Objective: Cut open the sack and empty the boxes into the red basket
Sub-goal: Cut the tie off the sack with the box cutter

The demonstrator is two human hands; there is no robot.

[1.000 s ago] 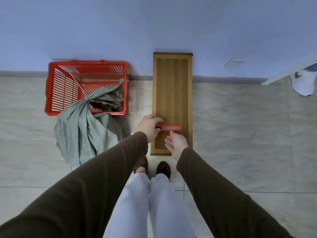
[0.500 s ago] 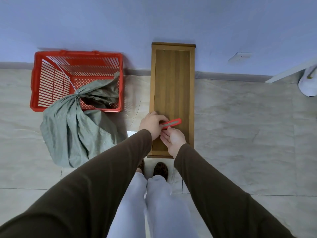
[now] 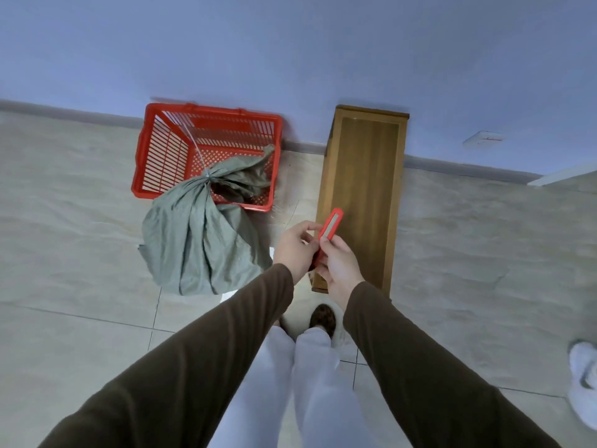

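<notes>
One red basket (image 3: pixel 168 163), one grey-green sack (image 3: pixel 197 247), one red cutter (image 3: pixel 330 225) and one wooden bench (image 3: pixel 365 189) are in view, together with two hands in dark brown sleeves.

The right hand (image 3: pixel 339 268) is closed around the lower end of the cutter, with the fingers wrapped over its handle. The cutter points up and slightly to the right, and its grey centre strip faces the camera. The left hand (image 3: pixel 295 245) is partly curled; its fingertips (image 3: pixel 315 227) touch the left edge of the cutter near the middle. Whether a blade is extended cannot be determined. Both hands are above the near left corner of the bench, clear of its surface.

The basket stands on the tiled floor (image 3: pixel 80 253) against the blue wall (image 3: pixel 290 43), to the left of the bench. The sack is tied shut at the neck with a thin pale cord (image 3: pixel 193 147). Its bulging body rests on the floor against the near wall of the basket, and its gathered top lies over the rim into the basket. Apart from the sack top, the basket interior shows only its mesh bottom. The contents of the sack are hidden by the fabric.

One brown shoe (image 3: pixel 323 318) shows below the hands.
</notes>
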